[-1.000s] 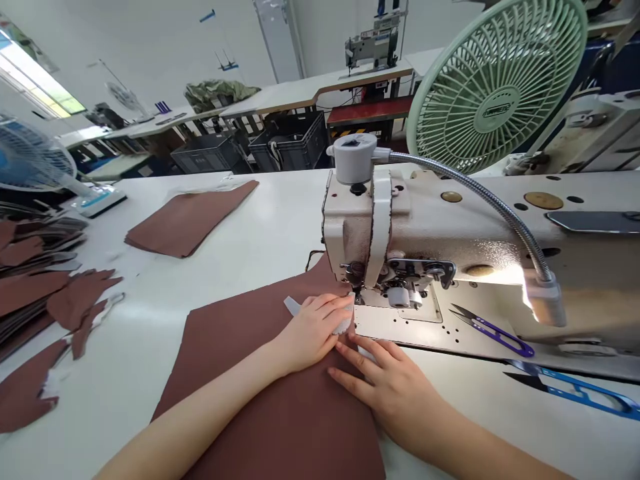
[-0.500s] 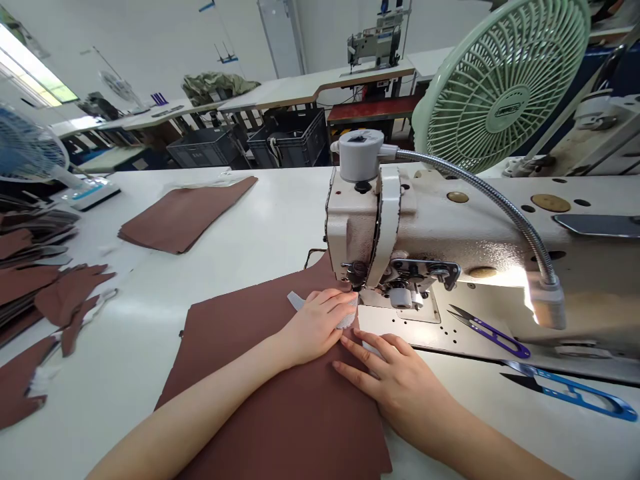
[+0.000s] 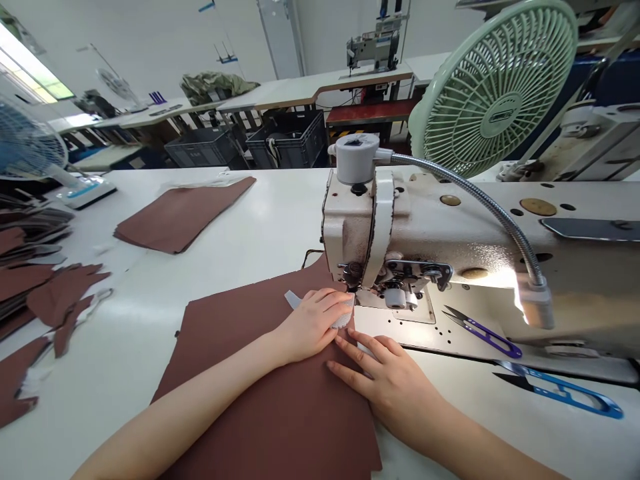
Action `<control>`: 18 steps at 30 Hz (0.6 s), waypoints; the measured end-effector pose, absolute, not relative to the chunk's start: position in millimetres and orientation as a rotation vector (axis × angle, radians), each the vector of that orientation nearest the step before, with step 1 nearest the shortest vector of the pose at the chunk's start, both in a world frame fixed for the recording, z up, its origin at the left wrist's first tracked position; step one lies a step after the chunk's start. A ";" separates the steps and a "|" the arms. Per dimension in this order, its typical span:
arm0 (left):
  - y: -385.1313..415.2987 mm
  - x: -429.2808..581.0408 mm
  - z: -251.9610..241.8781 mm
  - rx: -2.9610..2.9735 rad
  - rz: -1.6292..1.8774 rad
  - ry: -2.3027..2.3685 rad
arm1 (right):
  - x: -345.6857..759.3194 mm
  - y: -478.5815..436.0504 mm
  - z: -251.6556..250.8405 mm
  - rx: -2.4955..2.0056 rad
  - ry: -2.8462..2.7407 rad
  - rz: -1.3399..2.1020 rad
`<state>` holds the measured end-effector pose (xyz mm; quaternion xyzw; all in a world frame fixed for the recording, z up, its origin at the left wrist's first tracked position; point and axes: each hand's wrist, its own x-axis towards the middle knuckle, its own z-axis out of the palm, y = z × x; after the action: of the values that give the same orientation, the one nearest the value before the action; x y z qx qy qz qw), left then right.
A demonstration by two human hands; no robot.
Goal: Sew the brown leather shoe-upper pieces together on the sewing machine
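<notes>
Head: white strip [image 3: 291, 299] mostly under L hand [image 3: 313, 325]

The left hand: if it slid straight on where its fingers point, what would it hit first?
Probably the sewing machine, down by its needle; the left hand lies on the brown sheet, fingertips almost there.

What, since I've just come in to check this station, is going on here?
A person works at a cream industrial sewing machine. Their left hand presses a small white strip onto a large reddish-brown leather-like sheet just in front of the machine's head; the right hand lies flat on the sheet's right edge. Purple thread snips lie untouched on the machine bed.
</notes>
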<state>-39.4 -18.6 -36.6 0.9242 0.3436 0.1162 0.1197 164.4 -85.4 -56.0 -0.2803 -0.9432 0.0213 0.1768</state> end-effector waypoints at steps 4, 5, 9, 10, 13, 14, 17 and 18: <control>-14.6 -39.2 -37.1 2.712 0.329 1.007 | 163.5 -84.2 -60.1 -0.834 -2.619 0.034; -13.3 -39.4 -36.9 2.711 0.330 1.017 | 163.2 -83.9 -60.6 -0.849 -2.609 0.023; -10.6 -42.2 -33.7 2.716 0.324 0.981 | 162.9 -86.9 -55.2 -0.835 -2.684 0.011; -10.8 -43.4 -32.9 2.741 0.316 0.955 | 163.3 -89.0 -52.5 -0.815 -2.713 0.012; -12.7 -46.1 -32.9 2.900 0.288 0.930 | 165.0 -96.0 -44.6 -0.780 -2.730 0.034; -13.5 -46.3 -33.8 2.960 0.283 0.939 | 165.5 -97.9 -42.7 -0.769 -2.722 0.055; -15.0 -44.7 -38.0 3.065 0.312 0.949 | 165.5 -100.7 -40.6 -0.745 -2.688 0.086; -14.9 -43.9 -39.1 3.078 0.337 0.940 | 165.1 -100.8 -41.2 -0.737 -2.683 0.073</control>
<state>-43.9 -14.9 -39.1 0.9502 0.2900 0.1040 -0.0470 165.1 -100.8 -41.2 -0.2607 -0.9484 0.0260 0.1783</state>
